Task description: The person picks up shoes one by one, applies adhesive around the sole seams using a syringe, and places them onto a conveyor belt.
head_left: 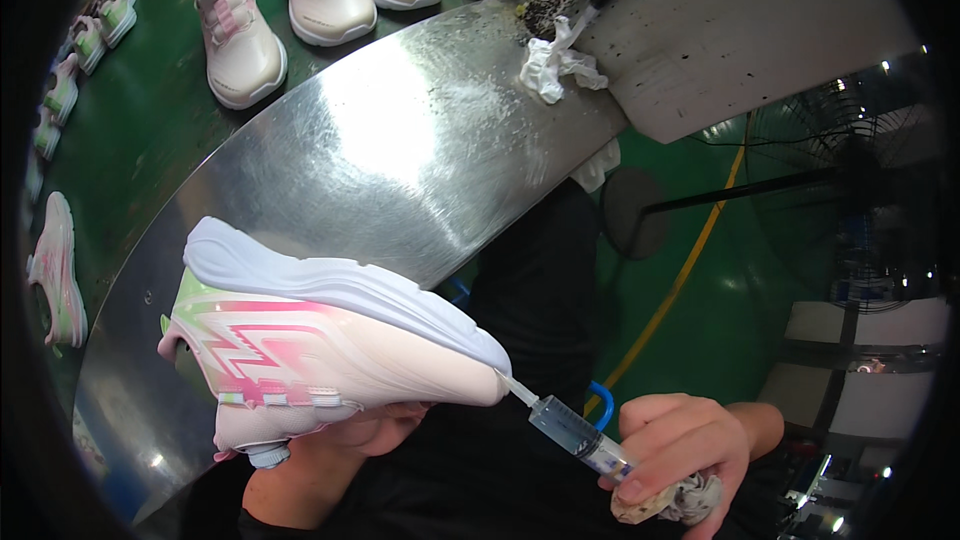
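A pink and white sneaker (pixel 330 340) is tipped over in front of me, its white sole turned upward and its toe pointing right. My left hand (pixel 378 430) grips it from underneath, around the upper; the shoe hides most of the fingers. My right hand (pixel 690 440) is closed around a clear syringe (pixel 578 437) partly filled with clear liquid. The syringe's thin tip touches the seam between sole and upper at the toe. A crumpled, stained cloth (pixel 690 500) is bunched in the right palm behind the syringe.
Beyond the shoe curves a shiny metal work surface (pixel 300 170). A crumpled white tissue (pixel 560 60) lies on it near a stained metal post. Several pink sneakers (pixel 240 40) stand on a green belt at the back. A standing fan (pixel 850 150) is at right.
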